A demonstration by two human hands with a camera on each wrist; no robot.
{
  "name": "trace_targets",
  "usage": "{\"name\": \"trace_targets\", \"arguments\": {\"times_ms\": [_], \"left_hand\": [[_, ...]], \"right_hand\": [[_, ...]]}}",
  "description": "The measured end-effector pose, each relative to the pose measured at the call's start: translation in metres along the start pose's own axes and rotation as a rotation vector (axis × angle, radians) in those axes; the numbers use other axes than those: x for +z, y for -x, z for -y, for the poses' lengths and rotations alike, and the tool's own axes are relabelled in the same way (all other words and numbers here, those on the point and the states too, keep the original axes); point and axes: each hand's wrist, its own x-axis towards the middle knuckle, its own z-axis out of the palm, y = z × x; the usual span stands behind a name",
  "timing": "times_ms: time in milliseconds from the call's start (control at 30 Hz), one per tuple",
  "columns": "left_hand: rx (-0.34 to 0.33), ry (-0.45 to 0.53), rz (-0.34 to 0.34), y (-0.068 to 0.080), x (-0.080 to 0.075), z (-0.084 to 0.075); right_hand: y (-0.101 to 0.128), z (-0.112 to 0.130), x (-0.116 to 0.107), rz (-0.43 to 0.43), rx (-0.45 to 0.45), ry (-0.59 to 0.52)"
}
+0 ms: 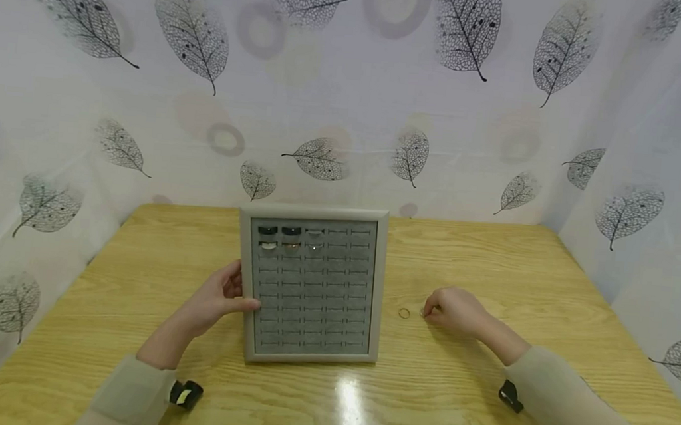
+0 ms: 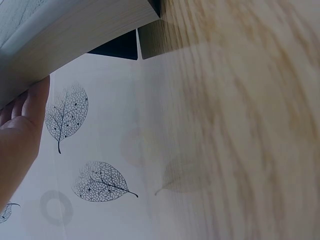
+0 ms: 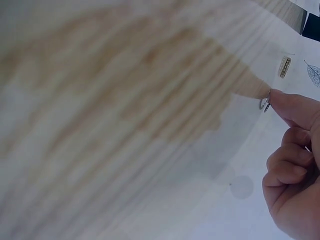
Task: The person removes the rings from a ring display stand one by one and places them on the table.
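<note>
Head cam high, looks down; wrist cams close, share tabletop [image 1: 452,395].

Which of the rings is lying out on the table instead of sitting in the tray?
The thin gold ring, loose on the wooden table beside the right hand; the other rings sit in the grey tray's top rows.

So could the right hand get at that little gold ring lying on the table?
Probably yes: the ring lies on bare table just off the right hand, with nothing between them. The left hand holds the tray.

beige sleeves [image 1: 572,397], black wrist cameras [image 1: 185,394] strapped on.
</note>
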Motion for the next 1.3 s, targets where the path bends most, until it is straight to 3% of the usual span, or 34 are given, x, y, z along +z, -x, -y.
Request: {"name": "trace_targets", "arguments": {"times_ms": [1000, 1300], "left_hand": [[0.006, -0.008, -0.003, 0.0, 0.001, 0.0], [0.007, 0.011, -0.001, 0.0, 0.001, -0.001]], "right_hand": [[0.0, 0.003, -0.002, -0.006, -0.009, 0.011], [0.001, 0.011, -0.015, -0.045, 0.008, 0.057]]}}
